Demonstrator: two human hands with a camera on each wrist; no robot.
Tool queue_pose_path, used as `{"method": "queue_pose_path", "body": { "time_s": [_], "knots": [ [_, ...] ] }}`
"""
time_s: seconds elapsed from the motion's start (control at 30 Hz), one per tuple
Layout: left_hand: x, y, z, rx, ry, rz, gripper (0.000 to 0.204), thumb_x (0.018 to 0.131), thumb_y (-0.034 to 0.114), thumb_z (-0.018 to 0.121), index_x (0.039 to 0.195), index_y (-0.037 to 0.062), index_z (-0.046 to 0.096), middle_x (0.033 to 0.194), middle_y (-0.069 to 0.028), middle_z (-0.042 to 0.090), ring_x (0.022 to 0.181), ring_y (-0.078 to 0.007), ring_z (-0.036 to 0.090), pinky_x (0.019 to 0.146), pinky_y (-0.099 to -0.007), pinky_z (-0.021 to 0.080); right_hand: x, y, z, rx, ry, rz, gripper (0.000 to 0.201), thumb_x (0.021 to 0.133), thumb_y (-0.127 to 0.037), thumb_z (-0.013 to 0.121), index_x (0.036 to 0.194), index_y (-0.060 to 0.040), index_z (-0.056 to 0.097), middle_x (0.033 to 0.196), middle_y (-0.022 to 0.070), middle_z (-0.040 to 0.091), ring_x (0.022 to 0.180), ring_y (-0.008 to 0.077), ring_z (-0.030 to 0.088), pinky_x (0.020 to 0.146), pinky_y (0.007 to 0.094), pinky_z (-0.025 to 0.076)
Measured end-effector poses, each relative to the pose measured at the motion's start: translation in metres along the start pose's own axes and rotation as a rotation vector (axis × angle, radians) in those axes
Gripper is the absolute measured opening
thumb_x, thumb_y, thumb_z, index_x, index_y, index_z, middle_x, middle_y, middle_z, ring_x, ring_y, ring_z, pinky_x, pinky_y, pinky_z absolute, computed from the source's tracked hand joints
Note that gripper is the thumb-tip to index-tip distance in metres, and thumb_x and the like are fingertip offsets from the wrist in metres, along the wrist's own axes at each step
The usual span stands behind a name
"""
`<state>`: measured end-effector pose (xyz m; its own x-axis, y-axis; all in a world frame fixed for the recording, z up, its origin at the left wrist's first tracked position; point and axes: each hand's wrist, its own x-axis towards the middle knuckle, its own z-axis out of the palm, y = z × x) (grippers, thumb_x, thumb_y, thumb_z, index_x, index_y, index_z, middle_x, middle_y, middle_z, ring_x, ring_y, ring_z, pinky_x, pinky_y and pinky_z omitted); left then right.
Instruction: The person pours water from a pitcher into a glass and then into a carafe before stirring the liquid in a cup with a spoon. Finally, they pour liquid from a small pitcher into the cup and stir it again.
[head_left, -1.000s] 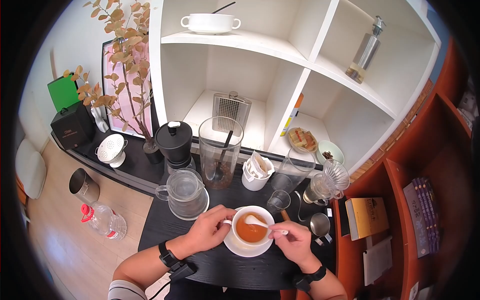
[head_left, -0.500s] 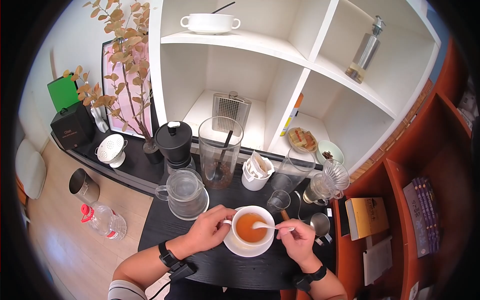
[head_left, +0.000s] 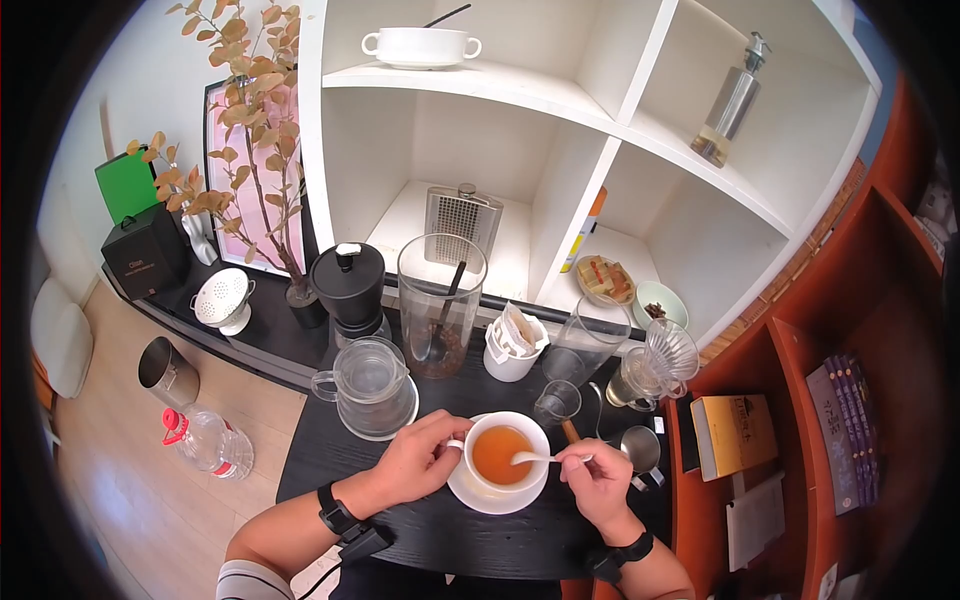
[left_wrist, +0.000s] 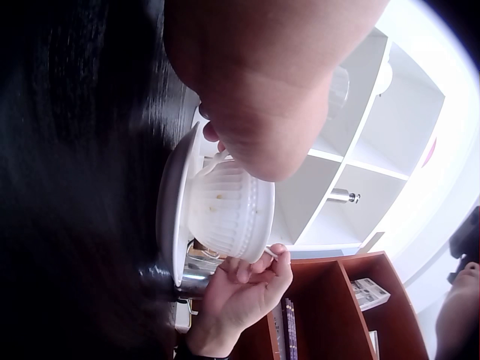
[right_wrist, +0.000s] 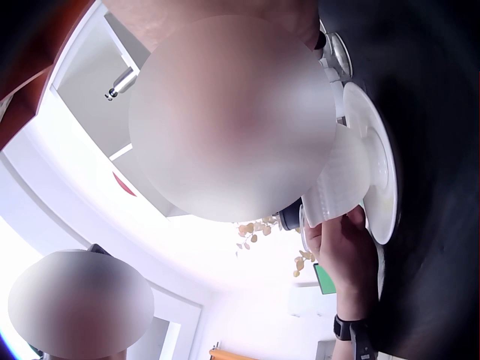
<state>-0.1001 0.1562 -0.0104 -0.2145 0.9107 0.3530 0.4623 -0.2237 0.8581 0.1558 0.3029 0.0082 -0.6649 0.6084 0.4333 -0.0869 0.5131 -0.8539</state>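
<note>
On a black table (head_left: 440, 545), a spoon (head_left: 540, 457) dips into a white cup (head_left: 505, 420)

Head view: the white cup stands upright on a white saucer (head_left: 497, 504) and holds amber liquid (head_left: 495, 450). At its left side, the left hand (head_left: 420, 460) grips the cup by the handle. Opposite, the right hand (head_left: 598, 480) pinches the spoon's end between thumb and fingers; the spoon leans across the right rim, its tip in the liquid. Beyond the left hand sits a glass jug (head_left: 370, 370) of clear liquid, with a black-topped grinder (head_left: 347, 285) behind it and a tall glass vessel (head_left: 420, 300) beside that. A white mug (head_left: 510, 365) with a drip bag (head_left: 517, 330) stands beyond the cup, and a metal mug (head_left: 640, 450) is just past the right hand.

Left wrist view: everything lies sideways. The left hand fills the top, its fingertips partly hidden at the cup's handle. The cup's ribbed wall and the saucer show clearly, and the right hand holds the spoon at the rim. A red-brown bookcase (left_wrist: 311, 300) rises behind.

Right wrist view: a large blur covers the middle, so the right hand's grip cannot be told from here. Past it, the left hand, a dark band (right_wrist: 349, 330) on its wrist, touches the cup above the saucer.
</note>
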Motion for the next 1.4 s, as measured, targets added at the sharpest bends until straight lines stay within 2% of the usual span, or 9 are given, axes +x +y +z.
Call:
{"method": "queue_pose_path", "body": {
  "time_s": [0.23,0.3,0.57,0.7,0.83,1.0,1.17,1.27,1.4],
  "knots": [
    [0.0,0.0,0.0,-0.004,0.003,-0.008,0.033,0.093,-0.006,0.061,0.124,0.0009,0.071,0.099,-0.0088,0.066,0.08,-0.0149,0.064,0.068,-0.027,0.051,0.004,-0.006,0.006,-0.019,-0.216,0.015,0.018,0.096,0.003,0.073,0.113,0.0028,0.078,0.095,0.0123,0.08,0.082,0.0143,0.077,0.071,0.0257,0.059],
    [0.0,0.001,0.0,-0.008,0.004,-0.007,0.033,0.093,-0.006,0.061,0.124,0.001,0.071,0.099,-0.0088,0.066,0.08,-0.0149,0.064,0.068,-0.027,0.051,0.005,-0.006,0.008,0.045,-0.244,-0.107,0.021,0.094,0.003,0.074,0.114,0.0007,0.078,0.091,0.0085,0.08,0.07,0.0074,0.071,0.061,0.0216,0.053],
    [0.0,0.0,0.0,0.009,-0.001,-0.001,0.034,0.093,-0.007,0.06,0.124,0.0015,0.071,0.1,-0.0087,0.067,0.08,-0.0149,0.065,0.068,-0.027,0.052,0.001,-0.001,0.002,0.005,0.03,0.06,0.012,0.101,-0.008,0.07,0.102,0.0033,0.075,0.084,0.0082,0.074,0.07,0.0108,0.069,0.061,0.0231,0.052],
    [0.0,-0.001,0.001,-0.001,0.005,0.002,0.034,0.093,-0.006,0.061,0.124,0.0015,0.071,0.1,-0.0086,0.067,0.081,-0.015,0.065,0.068,-0.0271,0.052,0.005,0.0,0.008,-0.003,-0.133,-0.032,0.021,0.095,0.002,0.074,0.116,0.001,0.077,0.09,0.0053,0.078,0.065,0.0021,0.064,0.057,0.0182,0.046],
    [-0.001,-0.002,0.001,-0.007,0.008,-0.004,0.034,0.093,-0.006,0.061,0.124,0.0014,0.071,0.101,-0.0086,0.067,0.081,-0.0149,0.065,0.069,-0.0272,0.052,0.005,-0.006,0.009,0.043,-0.245,-0.104,0.022,0.094,0.003,0.074,0.115,0.0004,0.078,0.09,0.008,0.08,0.067,0.006,0.069,0.059,0.0208,0.05],
    [0.0,-0.001,0.0,0.007,0.003,0.003,0.034,0.092,-0.006,0.061,0.124,0.0014,0.071,0.1,-0.0089,0.067,0.081,-0.0155,0.065,0.068,-0.0274,0.052,0.001,0.002,0.0,-0.009,-0.052,-0.074,0.008,0.095,0.004,0.071,0.102,0.003,0.076,0.086,0.0086,0.076,0.066,0.0061,0.067,0.058,0.021,0.049],
    [0.0,0.001,0.0,0.013,0.003,0.001,0.035,0.092,-0.006,0.061,0.124,0.0012,0.071,0.099,-0.0091,0.067,0.08,-0.0162,0.065,0.068,-0.0276,0.052,0.004,0.004,0.007,0.038,0.079,-0.013,0.016,0.097,0.002,0.071,0.112,0.0015,0.076,0.088,0.005,0.077,0.061,0.0015,0.058,0.054,0.0188,0.043],
    [0.0,0.0,0.0,0.01,0.003,-0.003,0.034,0.092,-0.006,0.061,0.123,0.0012,0.071,0.099,-0.009,0.067,0.08,-0.0163,0.065,0.068,-0.0275,0.052,0.004,0.0,0.005,-0.016,-0.167,-0.027,0.02,0.097,0.0,0.073,0.116,0.0,0.078,0.09,0.0063,0.08,0.065,0.0029,0.065,0.058,0.0191,0.049],
    [0.0,0.0,0.0,0.008,0.009,0.005,0.033,0.092,-0.006,0.062,0.123,0.0013,0.071,0.099,-0.009,0.067,0.08,-0.0164,0.065,0.068,-0.0275,0.052,0.005,-0.005,0.009,0.062,-0.179,-0.09,0.015,0.098,0.0,0.071,0.111,0.0011,0.078,0.087,0.0077,0.079,0.066,0.0041,0.068,0.057,0.0193,0.049]
  ]
}}
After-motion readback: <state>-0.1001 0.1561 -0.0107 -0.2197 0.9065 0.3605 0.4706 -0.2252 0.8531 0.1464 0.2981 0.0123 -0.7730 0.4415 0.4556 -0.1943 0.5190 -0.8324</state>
